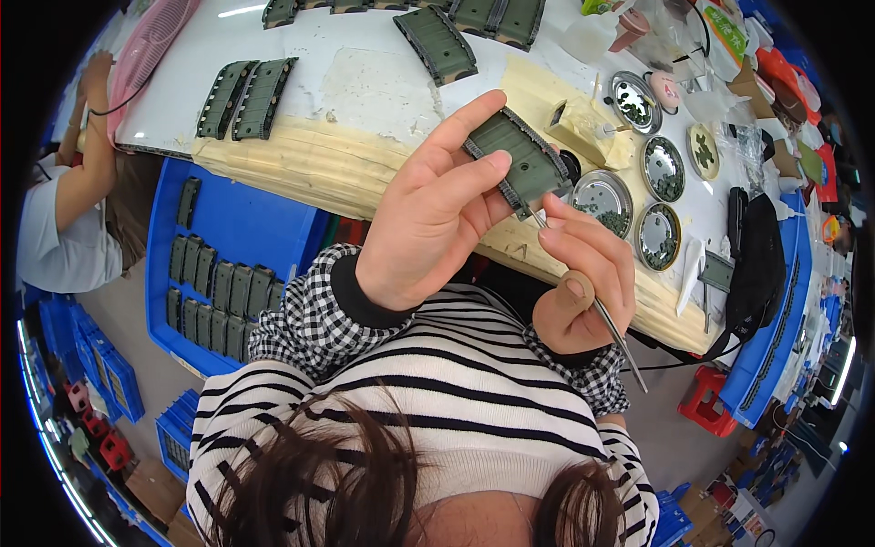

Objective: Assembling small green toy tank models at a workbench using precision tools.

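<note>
My left hand (424, 214) grips a dark green model tank hull piece (519, 155) with toothed, track-like long edges, thumb on its flat face and forefinger stretched out along its far side. My right hand (591, 273) is closed around metal tweezers (623, 348), whose tip meets the near corner of the piece. A tan wrap (574, 290) covers part of my right thumb. Whether a small part sits in the tweezer tip cannot be made out. Just beyond my right hand, round metal dishes (629, 205) hold small green parts.
Similar green pieces lie on the white table (365, 91), two of them (248, 98) at the left. A blue tray (269, 187) below the table holds several more. A yellowish block (592, 128) stands by the dishes. At far left, another person's arm (87, 182) shows.
</note>
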